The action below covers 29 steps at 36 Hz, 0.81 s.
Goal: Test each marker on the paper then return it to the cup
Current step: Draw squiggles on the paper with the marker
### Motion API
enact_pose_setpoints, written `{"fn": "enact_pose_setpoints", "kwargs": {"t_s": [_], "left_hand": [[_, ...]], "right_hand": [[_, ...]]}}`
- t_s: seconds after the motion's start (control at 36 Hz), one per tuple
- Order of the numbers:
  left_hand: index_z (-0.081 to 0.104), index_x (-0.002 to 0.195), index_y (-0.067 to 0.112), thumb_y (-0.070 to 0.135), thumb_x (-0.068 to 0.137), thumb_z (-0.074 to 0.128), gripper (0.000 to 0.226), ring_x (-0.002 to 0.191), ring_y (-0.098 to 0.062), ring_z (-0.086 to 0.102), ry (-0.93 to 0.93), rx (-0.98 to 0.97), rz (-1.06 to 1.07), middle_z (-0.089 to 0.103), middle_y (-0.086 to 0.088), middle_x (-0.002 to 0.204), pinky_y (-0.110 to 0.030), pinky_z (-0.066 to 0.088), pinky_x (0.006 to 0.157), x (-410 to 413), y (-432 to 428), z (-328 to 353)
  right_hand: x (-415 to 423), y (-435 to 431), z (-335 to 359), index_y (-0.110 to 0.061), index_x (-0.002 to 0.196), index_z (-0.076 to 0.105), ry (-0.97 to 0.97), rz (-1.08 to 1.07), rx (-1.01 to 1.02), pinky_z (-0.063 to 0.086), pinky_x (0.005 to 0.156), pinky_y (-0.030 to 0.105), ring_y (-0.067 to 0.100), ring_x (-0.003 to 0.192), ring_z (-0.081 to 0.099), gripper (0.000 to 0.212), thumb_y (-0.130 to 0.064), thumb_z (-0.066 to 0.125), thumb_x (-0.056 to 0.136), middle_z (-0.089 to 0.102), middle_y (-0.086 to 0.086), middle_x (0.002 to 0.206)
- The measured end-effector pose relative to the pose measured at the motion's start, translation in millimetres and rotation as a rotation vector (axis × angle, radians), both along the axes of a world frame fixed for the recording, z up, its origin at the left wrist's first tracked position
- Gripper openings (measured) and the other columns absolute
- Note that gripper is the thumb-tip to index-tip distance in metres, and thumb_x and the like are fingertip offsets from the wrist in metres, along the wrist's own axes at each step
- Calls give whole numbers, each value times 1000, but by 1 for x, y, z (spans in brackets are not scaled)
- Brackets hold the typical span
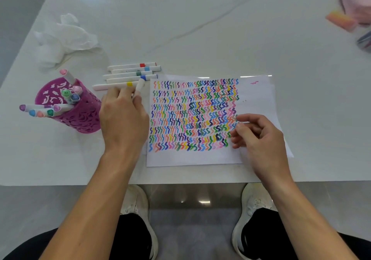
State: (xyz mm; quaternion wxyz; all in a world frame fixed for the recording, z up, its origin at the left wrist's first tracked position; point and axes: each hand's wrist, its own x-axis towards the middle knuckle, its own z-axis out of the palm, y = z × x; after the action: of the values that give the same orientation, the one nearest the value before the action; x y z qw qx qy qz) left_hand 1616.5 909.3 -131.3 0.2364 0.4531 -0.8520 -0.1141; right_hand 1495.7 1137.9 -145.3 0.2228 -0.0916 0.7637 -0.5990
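Near the left edge of the table (200,29) the cup (80,117) is standing full of leaning markers (69,96), and just beside it the left hand (122,117) is pinching one marker (139,88) over the loose row (130,72). The right hand (259,137) is hovering above the paper (190,158), loosely curled, holding nothing visible. The marker is sitting only at the fingertips, so it could slip, or the forearm could tip the crowded cup.

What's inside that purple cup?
Several markers stand or lean in the cup, coloured caps up. Its wall hides most of their lower ends and the bottom.
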Motion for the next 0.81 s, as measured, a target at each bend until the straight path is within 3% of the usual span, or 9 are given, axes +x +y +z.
{"fn": "enact_pose_setpoints", "kwargs": {"t_s": [0.14,0.31,0.44,0.53,0.69,0.81], "left_hand": [[70,113,10,20,99,58,21,83,-17,56,104,63,-119,65,-6,105,-21,35,74,-2,23,17],[73,100,23,27,95,66,10,69,-5,59,219,288,-303,65,8,84,-23,49,68,-7,65,20],[76,91,26,21,90,74,5,69,-9,70,361,745,-345,72,7,73,-31,60,70,-8,90,25],[75,97,16,13,92,72,7,72,-17,75,427,947,-384,75,-2,76,-34,63,70,-6,99,27],[70,102,7,10,91,73,12,74,-22,77,508,1116,-345,77,-9,81,-33,64,73,-3,100,28],[67,105,4,9,90,74,17,76,-24,77,531,1154,-311,78,-9,86,-32,63,73,-3,99,29]], "right_hand": [[3,-1,4,-14,107,70,13,31,-11,57,64,22,14,68,69,11,-9,62,101,74,3,77],[8,-3,10,-17,105,72,38,147,-18,57,65,23,13,71,71,9,-13,66,101,76,2,81],[15,-6,15,-23,109,74,86,296,-1,56,68,21,15,78,74,11,-26,68,100,77,-3,87],[17,-4,17,-27,112,74,138,344,35,53,70,16,12,79,72,14,-28,64,102,76,-10,88],[15,1,23,-35,111,74,158,401,40,60,80,34,13,88,75,14,-30,63,103,78,-10,95],[15,4,28,-42,111,72,177,451,59,57,72,27,14,77,71,14,-36,67,100,76,-10,91]]}}
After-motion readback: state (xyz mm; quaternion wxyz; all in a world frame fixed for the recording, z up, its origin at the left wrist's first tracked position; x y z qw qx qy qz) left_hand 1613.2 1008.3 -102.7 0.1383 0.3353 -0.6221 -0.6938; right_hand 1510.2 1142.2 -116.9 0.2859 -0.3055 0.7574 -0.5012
